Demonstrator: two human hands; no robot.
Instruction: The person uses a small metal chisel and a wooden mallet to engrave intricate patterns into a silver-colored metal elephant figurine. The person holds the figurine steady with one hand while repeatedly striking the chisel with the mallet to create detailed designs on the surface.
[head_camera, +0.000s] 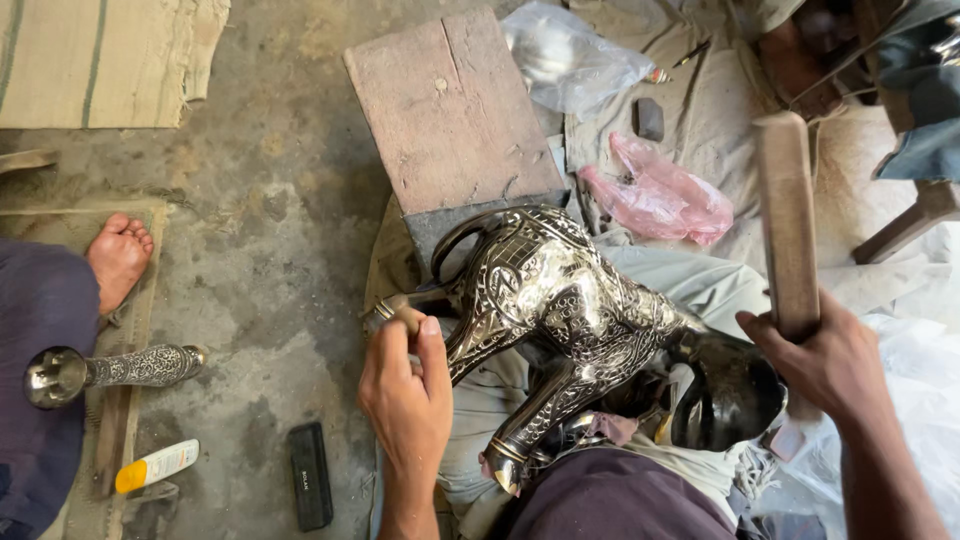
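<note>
On a workshop floor, our left hand (405, 385) pinches a small chisel (392, 308) against the engraved metal animal figure (565, 310) on our lap while our right hand (825, 365) grips a raised wooden mallet (788, 225); a mistimed blow could, we judge, strike fingers or mar the engraving.

Metalcraft floor workshop: engraved metal animal figure (570, 310), wooden mallet (790, 225), concrete floor (270, 200).

Rough grey concrete floor (270, 200). On it: worn reddish wooden board (450, 110), flat black rectangular case (309, 475), white-and-yellow plastic tube (157, 466).
</note>
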